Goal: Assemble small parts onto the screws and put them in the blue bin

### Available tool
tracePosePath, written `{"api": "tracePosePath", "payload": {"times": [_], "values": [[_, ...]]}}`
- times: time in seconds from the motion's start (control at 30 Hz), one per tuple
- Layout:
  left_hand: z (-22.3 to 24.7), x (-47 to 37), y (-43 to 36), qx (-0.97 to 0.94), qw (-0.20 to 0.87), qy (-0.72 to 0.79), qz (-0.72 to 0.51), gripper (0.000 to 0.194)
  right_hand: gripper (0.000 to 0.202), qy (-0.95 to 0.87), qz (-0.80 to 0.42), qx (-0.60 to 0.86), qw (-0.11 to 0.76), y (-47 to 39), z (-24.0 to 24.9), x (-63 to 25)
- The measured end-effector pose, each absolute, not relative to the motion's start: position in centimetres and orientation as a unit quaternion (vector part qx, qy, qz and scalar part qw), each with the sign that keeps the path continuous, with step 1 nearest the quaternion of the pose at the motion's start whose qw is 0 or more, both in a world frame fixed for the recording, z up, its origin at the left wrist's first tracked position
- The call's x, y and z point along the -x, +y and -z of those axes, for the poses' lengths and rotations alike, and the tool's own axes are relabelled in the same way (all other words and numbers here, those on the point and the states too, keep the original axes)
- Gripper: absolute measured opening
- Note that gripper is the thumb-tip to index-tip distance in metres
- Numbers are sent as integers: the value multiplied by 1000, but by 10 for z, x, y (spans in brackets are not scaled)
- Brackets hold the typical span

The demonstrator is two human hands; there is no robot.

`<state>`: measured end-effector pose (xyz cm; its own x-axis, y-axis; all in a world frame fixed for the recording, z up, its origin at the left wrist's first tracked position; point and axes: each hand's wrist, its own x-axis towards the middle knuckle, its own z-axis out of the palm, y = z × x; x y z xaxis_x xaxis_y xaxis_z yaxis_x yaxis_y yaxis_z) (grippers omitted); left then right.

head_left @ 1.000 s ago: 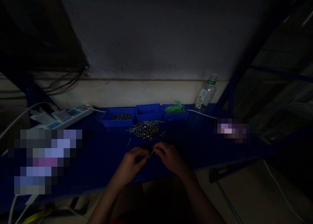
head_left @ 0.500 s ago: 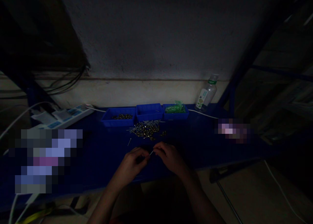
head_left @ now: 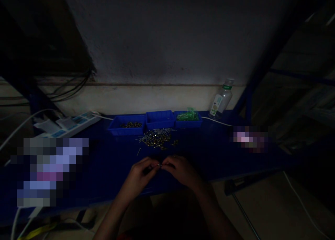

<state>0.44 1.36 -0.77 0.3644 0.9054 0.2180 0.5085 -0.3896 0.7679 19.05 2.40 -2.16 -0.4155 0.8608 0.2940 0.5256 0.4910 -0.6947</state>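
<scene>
A thin silver metal pin (head_left: pixel 159 165), perhaps a screw, bridges the fingertips of both hands above the front of the blue table. My left hand (head_left: pixel 142 172) is closed in a pinch on one end of it. From the other side, my right hand (head_left: pixel 180 169) pinches the pin's other end; any small part inside those fingertips is too hidden to name. Just beyond the hands lies a loose pile of silver pins and brass-coloured pieces (head_left: pixel 155 138). One single pin (head_left: pixel 138 151) rests apart, left of the pile.
Behind the pile stand a left blue bin (head_left: pixel 127 131) with brass-coloured pieces, a middle blue bin (head_left: pixel 160 122), and a right blue bin (head_left: pixel 188 124) holding a green plastic bag (head_left: pixel 187 115). A clear bottle (head_left: pixel 222 98) stands back right; a power strip (head_left: pixel 72 125) lies left. Two areas are pixelated.
My hands have come closer together, the right one moving left. Less of the pin shows between the fingertips, and it lies more level.
</scene>
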Motion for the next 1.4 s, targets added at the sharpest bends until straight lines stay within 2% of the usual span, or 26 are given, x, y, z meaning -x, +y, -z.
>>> {"api": "tracePosePath", "payload": {"times": [0.33, 0.5, 0.9, 1.4], "values": [[2, -5, 12, -749, 319, 478, -329, 12, 19, -781, -273, 438, 352, 22, 21, -190], [4, -5, 15, -782, 287, 456, -313, 21, 15, -785, -267, 435, 352, 22, 20, -190], [6, -5, 15, -753, 282, 507, -312, 23, 12, -763, -280, 437, 384, 24, 18, -192], [6, -2, 14, -770, 316, 406, -378, 16, 12, -833, -262, 380, 306, 26, 17, -192]]}}
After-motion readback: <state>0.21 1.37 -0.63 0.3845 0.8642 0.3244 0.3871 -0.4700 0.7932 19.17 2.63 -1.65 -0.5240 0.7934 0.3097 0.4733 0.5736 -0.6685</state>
